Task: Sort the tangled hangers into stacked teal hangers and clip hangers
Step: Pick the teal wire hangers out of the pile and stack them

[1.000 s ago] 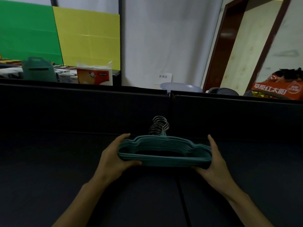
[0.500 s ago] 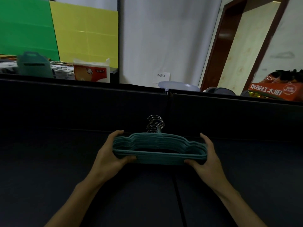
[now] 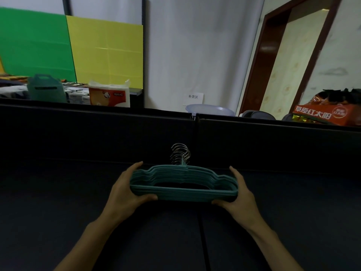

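Note:
A neat stack of several teal hangers (image 3: pixel 183 183) lies flat between my two hands, just above the dark table (image 3: pixel 58 202). Their metal hooks (image 3: pixel 180 154) bunch together and point away from me. My left hand (image 3: pixel 127 192) grips the stack's left end, thumb under the lower bar and fingers over the top. My right hand (image 3: pixel 241 194) grips the right end the same way. No clip hangers are in view.
A dark partition wall (image 3: pixel 273 141) closes off the table's far side, with a seam in its middle. Behind it are a tissue pack (image 3: pixel 109 94), a teal bag (image 3: pixel 46 89), a bluish basin (image 3: pixel 211 110) and an orange snack carton (image 3: pixel 324 113).
The stack and both hands have stayed together with the same grip. The view shifted slightly; the stack sits a touch lower and more centred in the frame.

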A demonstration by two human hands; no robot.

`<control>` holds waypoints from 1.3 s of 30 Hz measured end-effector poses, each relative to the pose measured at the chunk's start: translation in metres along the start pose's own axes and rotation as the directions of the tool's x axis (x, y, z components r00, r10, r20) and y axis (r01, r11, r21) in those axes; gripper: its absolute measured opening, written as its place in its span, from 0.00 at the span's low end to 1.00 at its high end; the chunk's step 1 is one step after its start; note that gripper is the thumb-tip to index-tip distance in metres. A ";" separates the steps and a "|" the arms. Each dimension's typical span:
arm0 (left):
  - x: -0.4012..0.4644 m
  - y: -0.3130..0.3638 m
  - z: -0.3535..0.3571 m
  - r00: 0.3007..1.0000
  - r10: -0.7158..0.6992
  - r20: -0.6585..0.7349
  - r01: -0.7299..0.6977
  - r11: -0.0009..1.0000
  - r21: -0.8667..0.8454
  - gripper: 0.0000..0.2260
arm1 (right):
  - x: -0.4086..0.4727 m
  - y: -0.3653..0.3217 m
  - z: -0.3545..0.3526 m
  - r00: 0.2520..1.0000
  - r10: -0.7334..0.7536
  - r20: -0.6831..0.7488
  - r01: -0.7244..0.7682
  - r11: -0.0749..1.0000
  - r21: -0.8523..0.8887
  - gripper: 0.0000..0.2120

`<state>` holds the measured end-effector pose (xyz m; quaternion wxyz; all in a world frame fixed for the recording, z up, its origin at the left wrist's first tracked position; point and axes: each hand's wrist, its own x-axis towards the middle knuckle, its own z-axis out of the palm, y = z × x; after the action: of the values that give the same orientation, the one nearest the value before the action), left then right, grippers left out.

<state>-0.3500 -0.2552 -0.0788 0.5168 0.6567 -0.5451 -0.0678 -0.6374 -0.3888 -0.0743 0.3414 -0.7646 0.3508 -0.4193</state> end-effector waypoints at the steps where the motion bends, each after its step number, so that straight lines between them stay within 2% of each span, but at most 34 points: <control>1: 0.001 0.000 0.001 1.000 0.001 -0.012 -0.001 1.000 0.016 0.43 | 0.001 0.000 0.001 1.000 0.003 0.000 -0.003 1.000 0.001 0.52; 5: 0.006 -0.001 0.003 1.000 -0.011 0.018 0.011 1.000 0.000 0.42 | 0.003 0.000 0.001 1.000 0.014 -0.019 -0.014 1.000 0.024 0.50; 10: 0.007 -0.003 -0.001 0.997 -0.026 0.073 0.031 0.997 -0.074 0.46 | 0.003 0.000 0.000 1.000 0.023 -0.020 -0.022 0.999 0.025 0.48; 15: 0.004 0.000 -0.003 0.999 -0.050 -0.004 0.049 0.983 -0.174 0.53 | -0.002 -0.006 -0.001 0.999 0.040 0.003 -0.040 0.996 0.074 0.52; 17: 0.002 0.004 -0.003 0.997 -0.070 -0.024 0.064 0.976 -0.208 0.48 | -0.002 -0.008 -0.001 0.999 0.032 -0.014 -0.030 0.996 0.089 0.52; 20: 0.001 0.005 -0.003 0.999 -0.048 -0.001 0.048 0.990 -0.130 0.37 | -0.004 -0.009 0.000 0.999 0.016 -0.038 -0.014 0.998 0.066 0.45; 25: 0.002 0.002 0.000 0.999 -0.044 -0.014 0.043 0.996 -0.084 0.29 | -0.003 -0.006 0.003 0.998 0.016 -0.053 -0.014 0.999 0.050 0.36; 32: 0.005 0.001 -0.001 0.996 -0.070 0.055 0.078 0.985 -0.155 0.28 | 0.003 -0.004 0.000 0.999 0.022 -0.023 -0.020 0.995 0.099 0.35; 36: 0.006 0.001 -0.003 0.996 -0.071 0.061 0.077 0.992 -0.101 0.31 | 0.002 -0.004 -0.001 1.000 0.017 -0.007 -0.017 0.996 0.083 0.38; 39: 0.005 0.002 0.000 0.998 -0.062 0.009 0.062 0.996 -0.060 0.31 | 0.001 -0.006 0.001 1.000 0.004 -0.031 -0.001 0.996 0.093 0.36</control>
<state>-0.3493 -0.2588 -0.0752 0.5320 0.6572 -0.5240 -0.1023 -0.6350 -0.3868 -0.0694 0.3714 -0.7409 0.3372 -0.4466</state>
